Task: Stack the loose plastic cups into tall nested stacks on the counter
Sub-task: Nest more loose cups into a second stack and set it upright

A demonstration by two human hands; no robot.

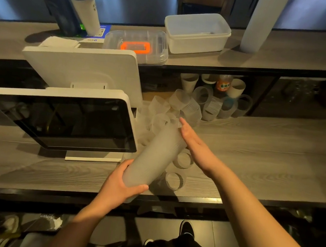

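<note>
1. Grey wood-grain counter (268, 155) spans the frame; raised back ledge (293, 53) behind it, dark open shelf between the two levels.
2. White POS terminal (68, 118) sits on the counter left, dark screen tilted toward the wearer; second white panel (82, 68) stands back-to-back behind it.
3. Nested stack of frosted cups (153, 157) is held tilted over the counter, near end low at the front edge, far end pointing up and away toward the loose pile.
4. Left hand (119, 186) grips the stack's near end, fingers and thumb curled round it.
5. Right hand (193, 142) lies flat along the stack's upper right side, fingers straight, tips at the far end. Touching, not wrapping.
6. Loose cups (172, 108) are heaped just right of the terminal, lying at mixed angles; a few more (180, 172) lie on the counter under and beside the stack.
7. More cups (219, 102), clear and white, are piled at the back under the ledge, with an orange-label bottle (223, 84) among them.
8. On the ledge: white tub (197, 34), clear lidded box with orange handle (136, 45), black-lidded tall cup (85, 7), white column (262, 20).
9. Below the counter edge: dark floor, a black shoe (187, 228).
</note>
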